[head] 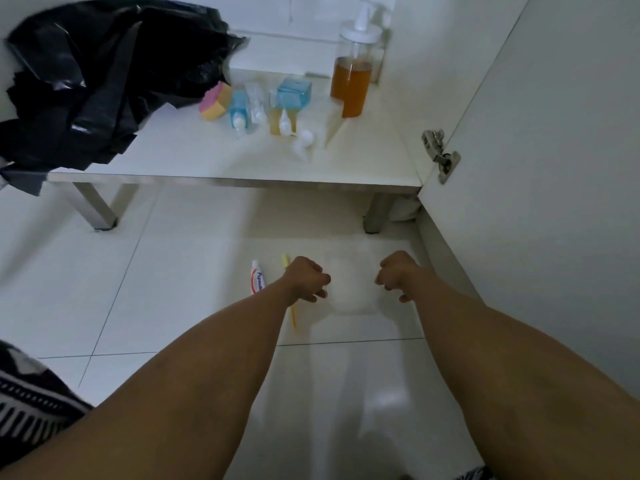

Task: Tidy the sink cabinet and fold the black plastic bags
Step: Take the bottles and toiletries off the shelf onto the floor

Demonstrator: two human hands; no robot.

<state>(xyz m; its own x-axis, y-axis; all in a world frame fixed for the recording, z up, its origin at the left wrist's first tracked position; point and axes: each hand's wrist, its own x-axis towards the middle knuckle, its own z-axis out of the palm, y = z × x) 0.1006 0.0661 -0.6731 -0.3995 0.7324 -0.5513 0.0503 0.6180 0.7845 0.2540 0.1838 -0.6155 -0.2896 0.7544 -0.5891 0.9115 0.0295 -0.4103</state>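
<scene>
A heap of crumpled black plastic bags (97,74) lies on the left of the white cabinet shelf (207,161) and hangs over its front edge. Lower down, over the tiled floor, my left hand (308,278) and my right hand (396,275) have curled fingers at the two side edges of a pale, blurred white bag (353,289). Each hand seems to pinch one edge. Just left of my left hand lie a toothpaste tube (258,278) and a yellow toothbrush (294,317), the brush partly under my wrist.
On the shelf stand a pump bottle of amber liquid (351,81), a pink and yellow sponge (216,100), a blue box (294,93) and several small bottles (239,112). The open cabinet door (554,168) with its hinge (440,155) walls off the right side.
</scene>
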